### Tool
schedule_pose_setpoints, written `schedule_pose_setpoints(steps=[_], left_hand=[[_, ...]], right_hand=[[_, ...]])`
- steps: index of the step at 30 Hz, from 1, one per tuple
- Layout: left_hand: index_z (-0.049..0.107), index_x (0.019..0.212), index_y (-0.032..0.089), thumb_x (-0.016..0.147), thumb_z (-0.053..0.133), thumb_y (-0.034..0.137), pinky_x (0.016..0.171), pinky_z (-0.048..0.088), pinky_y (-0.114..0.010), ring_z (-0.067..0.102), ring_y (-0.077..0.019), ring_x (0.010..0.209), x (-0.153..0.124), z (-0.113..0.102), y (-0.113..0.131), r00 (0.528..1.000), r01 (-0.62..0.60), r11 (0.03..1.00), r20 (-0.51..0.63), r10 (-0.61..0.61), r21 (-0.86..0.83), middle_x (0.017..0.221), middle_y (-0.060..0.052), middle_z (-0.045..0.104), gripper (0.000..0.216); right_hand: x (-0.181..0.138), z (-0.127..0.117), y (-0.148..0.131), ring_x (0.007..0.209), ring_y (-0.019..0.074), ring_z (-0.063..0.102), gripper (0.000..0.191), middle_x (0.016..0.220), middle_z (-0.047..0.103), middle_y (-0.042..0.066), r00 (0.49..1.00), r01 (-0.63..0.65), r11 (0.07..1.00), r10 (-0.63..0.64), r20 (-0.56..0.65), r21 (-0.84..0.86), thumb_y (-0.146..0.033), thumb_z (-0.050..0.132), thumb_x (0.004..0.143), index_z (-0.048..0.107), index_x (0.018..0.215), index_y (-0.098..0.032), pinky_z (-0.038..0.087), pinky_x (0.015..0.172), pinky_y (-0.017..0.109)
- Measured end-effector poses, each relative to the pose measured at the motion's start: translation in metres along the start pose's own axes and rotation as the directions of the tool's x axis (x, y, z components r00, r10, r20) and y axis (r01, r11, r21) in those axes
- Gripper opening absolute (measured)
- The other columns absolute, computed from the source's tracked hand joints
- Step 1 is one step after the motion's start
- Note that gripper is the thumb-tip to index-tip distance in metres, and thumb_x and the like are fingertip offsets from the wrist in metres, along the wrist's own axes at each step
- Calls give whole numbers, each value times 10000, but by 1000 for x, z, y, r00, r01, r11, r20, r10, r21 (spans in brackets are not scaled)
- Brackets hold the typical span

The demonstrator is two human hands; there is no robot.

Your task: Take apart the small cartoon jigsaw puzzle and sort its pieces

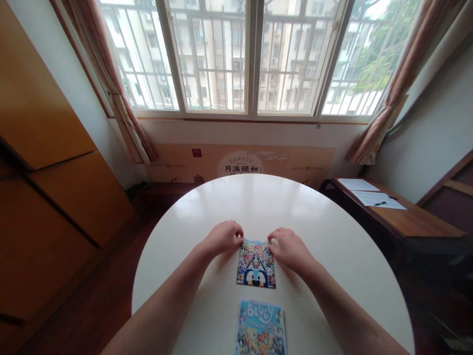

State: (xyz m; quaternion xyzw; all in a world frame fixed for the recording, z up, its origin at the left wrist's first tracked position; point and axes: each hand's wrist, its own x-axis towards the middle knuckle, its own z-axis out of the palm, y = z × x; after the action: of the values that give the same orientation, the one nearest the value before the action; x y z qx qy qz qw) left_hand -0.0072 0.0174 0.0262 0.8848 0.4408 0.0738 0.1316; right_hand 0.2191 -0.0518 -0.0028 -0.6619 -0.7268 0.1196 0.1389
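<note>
A jigsaw puzzle (256,264) lies flat on the white round table, crowded with small colourful figures and a blue dog's face at its near edge. Its far edge looks uneven, with piece outlines showing. My left hand (226,237) is closed at the puzzle's far left corner, fingertips pressed to the edge. At the far right corner, my right hand (288,246) has its fingers bent against the other side. Nearer to me lies a picture card (260,328) lettered "Bluey". A small bit of something colourful shows behind my left hand, too hidden to name.
The round white table (177,231) fills the middle. A wooden side table (424,217) with papers (377,199) and a dark pen-like item stands at the right. Wooden cabinets (62,197) line the left. Barred windows and a printed panel (173,158) are beyond.
</note>
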Motion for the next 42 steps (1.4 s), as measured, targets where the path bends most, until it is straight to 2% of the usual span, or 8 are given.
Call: schedule_pose_setpoints(steps=[5, 11, 28, 42], left_hand=[[767, 869, 226, 770, 664, 258, 734, 460, -274, 643, -214, 889, 0, -1, 3, 999, -3, 1000, 51, 4, -19, 939, -40, 724, 146], [767, 873, 220, 770, 662, 261, 793, 470, -287, 637, -214, 901, 2, 2, 3, 999, -12, 1000, 46, 14, -29, 955, -46, 721, 153], [749, 841, 202, 747, 660, 222, 723, 465, -271, 630, -202, 842, 3, 4, 3, 995, -17, 998, 101, 23, -60, 911, -47, 713, 131], [749, 851, 202, 744, 640, 186, 754, 476, -284, 633, -208, 863, 1, 4, 4, 994, -19, 997, 104, 26, -72, 921, -44, 711, 153]], right_hand=[[1, 0, 0, 1103, 231, 535, 199, 1119, 648, 68, 1000, -2, 1000, 2, 6, 14, -298, 561, 861, 698, 980, -215, 369, 905, 327], [1, 0, -2, 1094, 228, 535, 182, 1103, 644, 66, 1000, 1, 1000, -1, 10, 4, -286, 561, 861, 685, 977, -219, 359, 906, 334], [-5, -9, -5, 1058, 213, 546, 164, 1080, 637, 62, 998, 36, 999, -38, 59, 39, -248, 555, 819, 632, 955, -197, 352, 890, 327], [-1, -7, -5, 1008, 201, 559, 146, 1033, 654, 58, 999, 16, 994, -21, 50, 106, -245, 587, 805, 618, 937, -191, 372, 864, 306]])
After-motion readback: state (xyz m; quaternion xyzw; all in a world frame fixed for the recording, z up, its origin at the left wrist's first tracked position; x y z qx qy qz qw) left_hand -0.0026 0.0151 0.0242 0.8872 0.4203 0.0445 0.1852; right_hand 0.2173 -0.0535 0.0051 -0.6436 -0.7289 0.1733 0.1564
